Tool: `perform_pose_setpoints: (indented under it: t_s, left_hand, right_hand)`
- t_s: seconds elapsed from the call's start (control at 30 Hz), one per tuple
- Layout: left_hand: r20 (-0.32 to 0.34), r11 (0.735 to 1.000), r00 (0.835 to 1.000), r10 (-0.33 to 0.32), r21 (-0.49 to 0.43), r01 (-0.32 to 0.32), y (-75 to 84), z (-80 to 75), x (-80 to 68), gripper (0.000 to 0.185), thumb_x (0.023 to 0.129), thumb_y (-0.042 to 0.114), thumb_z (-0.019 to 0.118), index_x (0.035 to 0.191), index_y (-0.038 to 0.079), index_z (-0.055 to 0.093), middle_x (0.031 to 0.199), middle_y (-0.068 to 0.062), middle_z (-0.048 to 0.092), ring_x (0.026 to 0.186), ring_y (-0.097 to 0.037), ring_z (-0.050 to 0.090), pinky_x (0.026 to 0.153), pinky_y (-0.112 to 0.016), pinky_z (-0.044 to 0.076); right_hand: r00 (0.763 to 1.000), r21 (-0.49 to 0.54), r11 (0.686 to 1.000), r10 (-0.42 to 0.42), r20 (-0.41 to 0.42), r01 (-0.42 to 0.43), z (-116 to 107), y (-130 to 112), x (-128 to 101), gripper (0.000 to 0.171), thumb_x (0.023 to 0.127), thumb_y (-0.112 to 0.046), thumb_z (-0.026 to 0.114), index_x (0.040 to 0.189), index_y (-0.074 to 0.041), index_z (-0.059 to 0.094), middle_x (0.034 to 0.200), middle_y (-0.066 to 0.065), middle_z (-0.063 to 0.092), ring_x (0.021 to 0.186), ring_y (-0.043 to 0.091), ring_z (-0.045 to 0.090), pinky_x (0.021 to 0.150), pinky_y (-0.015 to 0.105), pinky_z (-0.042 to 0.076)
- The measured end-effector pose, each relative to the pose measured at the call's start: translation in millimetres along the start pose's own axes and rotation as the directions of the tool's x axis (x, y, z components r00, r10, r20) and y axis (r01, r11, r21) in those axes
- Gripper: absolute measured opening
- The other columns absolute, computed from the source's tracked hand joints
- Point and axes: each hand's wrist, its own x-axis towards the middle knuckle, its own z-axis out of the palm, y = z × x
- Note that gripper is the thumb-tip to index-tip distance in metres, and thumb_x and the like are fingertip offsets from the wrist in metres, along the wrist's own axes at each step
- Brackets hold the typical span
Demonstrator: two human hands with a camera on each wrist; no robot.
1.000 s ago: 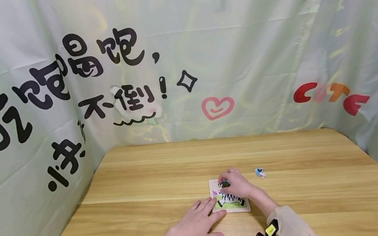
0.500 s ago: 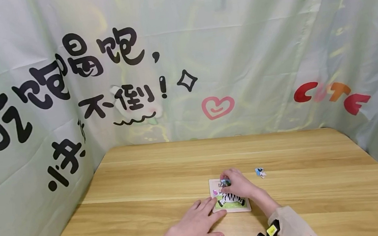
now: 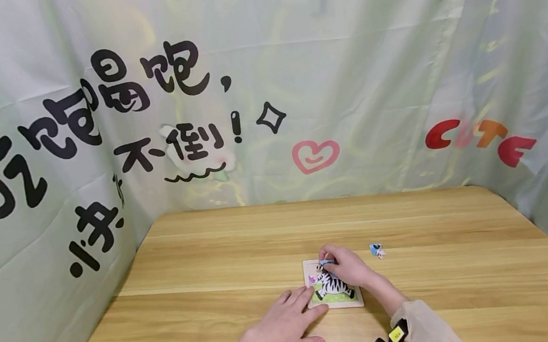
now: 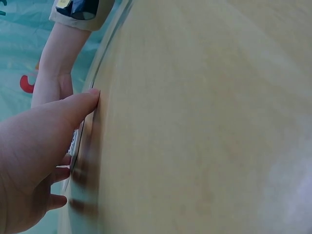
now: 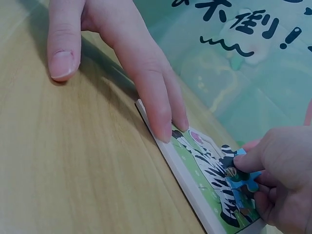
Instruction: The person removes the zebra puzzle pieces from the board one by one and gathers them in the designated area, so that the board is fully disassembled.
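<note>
A zebra jigsaw puzzle [image 3: 335, 288] in a pale frame lies on the table, its zebra body and green ground showing. My left hand [image 3: 288, 323] lies with fingers spread, fingertips on the board's left edge; in the right wrist view its fingers [image 5: 155, 105] touch the near rim. At the upper part of the puzzle, my right hand [image 3: 348, 267] pinches a blue, black and white puzzle piece [image 5: 227, 152] between thumb and fingers. Part of that piece is hidden by the hand. A loose blue and white puzzle piece [image 3: 377, 250] lies right of the board.
The wooden table [image 3: 204, 269] runs back to a printed cloth curtain [image 3: 371, 86], which also stands along both sides. A black camera [image 3: 390, 341] is strapped to the right wrist.
The pinched piece has turned from its dark side to show blue and has shifted slightly on the board's upper part. My right fingers have changed their hold. The left hand stays put.
</note>
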Motion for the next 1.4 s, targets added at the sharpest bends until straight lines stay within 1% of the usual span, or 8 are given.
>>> perform_pose_setpoints:
  t_s: [0.17, 0.4, 0.6, 0.8, 0.97, 1.03, 1.2, 1.4]
  left_hand:
    - [-0.003, 1.000, 1.000, 0.002, 0.021, -0.002, 1.1, -0.1, 3.3, 0.062, 0.090, 0.063, 0.036, 0.140, 0.026, 0.041, 0.147, -0.013, 0.031, 0.135, -0.026, 0.029, 0.105, -0.046, 0.029]
    - [0.003, 0.998, 1.000, 0.012, 0.064, -0.012, 5.7, -1.1, 15.4, 0.066, 0.089, 0.066, 0.032, 0.141, 0.026, 0.038, 0.148, -0.006, 0.031, 0.135, -0.024, 0.028, 0.106, -0.045, 0.028]
    - [0.005, 0.997, 1.000, 0.006, 0.071, -0.006, 7.5, 1.0, 24.1, 0.067, 0.089, 0.067, 0.031, 0.142, 0.026, 0.038, 0.148, -0.006, 0.031, 0.135, -0.023, 0.028, 0.105, -0.045, 0.029]
    - [-0.004, 0.998, 1.000, 0.007, 0.062, -0.007, 8.0, 0.1, 26.0, 0.067, 0.089, 0.066, 0.031, 0.141, 0.024, 0.038, 0.147, -0.008, 0.032, 0.134, -0.024, 0.029, 0.105, -0.045, 0.030]
    - [0.003, 0.998, 1.000, 0.009, 0.062, -0.009, 8.6, -2.3, 25.8, 0.067, 0.090, 0.065, 0.031, 0.142, 0.024, 0.038, 0.147, -0.008, 0.032, 0.135, -0.024, 0.029, 0.104, -0.045, 0.030]
    - [0.009, 0.998, 1.000, 0.007, 0.061, -0.007, 8.7, -2.9, 25.9, 0.067, 0.090, 0.066, 0.031, 0.142, 0.024, 0.037, 0.148, -0.008, 0.031, 0.135, -0.023, 0.028, 0.105, -0.045, 0.030]
    - [0.021, 0.998, 1.000, -0.004, 0.066, 0.002, 9.3, -3.6, 27.3, 0.068, 0.089, 0.066, 0.032, 0.143, 0.025, 0.037, 0.148, -0.007, 0.030, 0.135, -0.023, 0.027, 0.105, -0.045, 0.029]
    - [0.034, 0.999, 0.999, -0.013, 0.053, 0.012, 10.7, -4.3, 27.8, 0.068, 0.088, 0.066, 0.035, 0.142, 0.026, 0.037, 0.148, -0.007, 0.031, 0.135, -0.022, 0.028, 0.105, -0.045, 0.029]
  right_hand:
    - [1.000, -0.006, 1.000, 0.012, -0.010, -0.012, 0, -1, -1, 0.017, 0.082, 0.001, 0.062, 0.090, -0.013, 0.058, 0.086, 0.002, 0.061, 0.081, 0.017, 0.056, 0.076, 0.042, 0.046]
    - [1.000, -0.003, 1.000, -0.004, -0.007, 0.004, 1, -1, -2, 0.016, 0.082, 0.002, 0.062, 0.090, -0.012, 0.057, 0.086, 0.004, 0.061, 0.080, 0.017, 0.055, 0.073, 0.039, 0.046]
    - [1.000, 0.011, 1.000, -0.008, 0.003, 0.008, 2, -1, -1, 0.013, 0.084, -0.001, 0.062, 0.090, -0.011, 0.057, 0.083, 0.006, 0.060, 0.076, 0.016, 0.053, 0.070, 0.036, 0.045]
    - [1.000, 0.018, 1.000, 0.000, 0.023, 0.000, 1, -1, 1, 0.012, 0.085, -0.001, 0.060, 0.091, -0.011, 0.058, 0.082, 0.007, 0.060, 0.075, 0.015, 0.053, 0.070, 0.035, 0.045]
    - [0.999, 0.047, 0.999, -0.007, 0.054, 0.005, -3, -2, 2, 0.014, 0.085, 0.004, 0.057, 0.091, -0.009, 0.057, 0.082, 0.005, 0.060, 0.074, 0.016, 0.053, 0.068, 0.035, 0.044]
    - [0.997, 0.066, 0.998, 0.002, 0.077, -0.007, -5, -3, 3, 0.014, 0.085, 0.004, 0.056, 0.090, -0.009, 0.056, 0.082, 0.004, 0.059, 0.073, 0.017, 0.052, 0.067, 0.034, 0.043]
    - [0.990, 0.089, 0.994, 0.058, 0.128, -0.070, -9, -4, 6, 0.013, 0.087, 0.003, 0.054, 0.092, -0.009, 0.056, 0.080, 0.003, 0.056, 0.069, 0.017, 0.050, 0.062, 0.031, 0.040]
    - [0.984, 0.106, 0.988, 0.100, 0.144, -0.116, -10, -5, 8, 0.013, 0.087, 0.004, 0.054, 0.092, -0.007, 0.058, 0.079, 0.005, 0.056, 0.068, 0.017, 0.050, 0.059, 0.030, 0.040]
